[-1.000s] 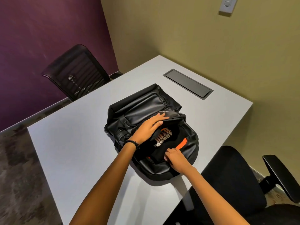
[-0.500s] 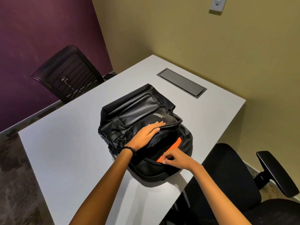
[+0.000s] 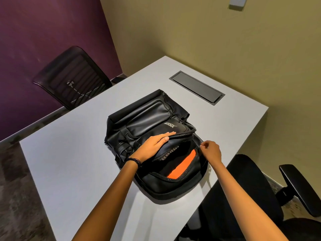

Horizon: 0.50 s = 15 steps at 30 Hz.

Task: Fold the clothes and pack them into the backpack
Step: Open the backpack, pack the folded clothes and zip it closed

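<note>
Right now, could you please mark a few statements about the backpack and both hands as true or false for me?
1. The backpack lies on the table with its main compartment open. True.
2. The left hand grips a folded shirt. False: it lies flat on the backpack's front flap.
3. The right hand pinches the backpack at the right side of its opening. True.
4. The lining seen inside is blue. False: it is orange.
</note>
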Available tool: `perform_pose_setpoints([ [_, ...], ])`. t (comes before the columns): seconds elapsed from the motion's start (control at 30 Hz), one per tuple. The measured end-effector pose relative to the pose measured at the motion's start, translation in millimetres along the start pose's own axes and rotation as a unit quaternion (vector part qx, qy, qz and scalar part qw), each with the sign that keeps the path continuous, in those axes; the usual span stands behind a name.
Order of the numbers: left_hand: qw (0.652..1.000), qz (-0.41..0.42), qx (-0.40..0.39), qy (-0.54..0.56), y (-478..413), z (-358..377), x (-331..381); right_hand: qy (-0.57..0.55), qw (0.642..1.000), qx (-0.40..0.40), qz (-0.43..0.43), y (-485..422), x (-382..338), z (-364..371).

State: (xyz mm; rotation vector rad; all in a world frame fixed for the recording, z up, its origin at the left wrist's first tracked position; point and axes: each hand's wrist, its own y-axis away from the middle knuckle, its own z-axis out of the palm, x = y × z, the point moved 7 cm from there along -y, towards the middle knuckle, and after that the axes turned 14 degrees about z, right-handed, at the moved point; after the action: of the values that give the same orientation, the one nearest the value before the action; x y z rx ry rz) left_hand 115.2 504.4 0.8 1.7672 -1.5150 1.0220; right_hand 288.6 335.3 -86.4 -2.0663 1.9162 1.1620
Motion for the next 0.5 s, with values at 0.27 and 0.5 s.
perform_pose_setpoints([
  [0.27,1.000,0.001,-0.013,-0.013,-1.6,2.1,-8.9,0.242,0.970,-0.006,-0.006,-10.4,-19.3,27.2],
  [0.5,0.999,-0.001,-0.032,-0.011,-0.5,4.8,-12.8,0.202,0.979,-0.025,0.013,-17.6,-12.8,31.1],
])
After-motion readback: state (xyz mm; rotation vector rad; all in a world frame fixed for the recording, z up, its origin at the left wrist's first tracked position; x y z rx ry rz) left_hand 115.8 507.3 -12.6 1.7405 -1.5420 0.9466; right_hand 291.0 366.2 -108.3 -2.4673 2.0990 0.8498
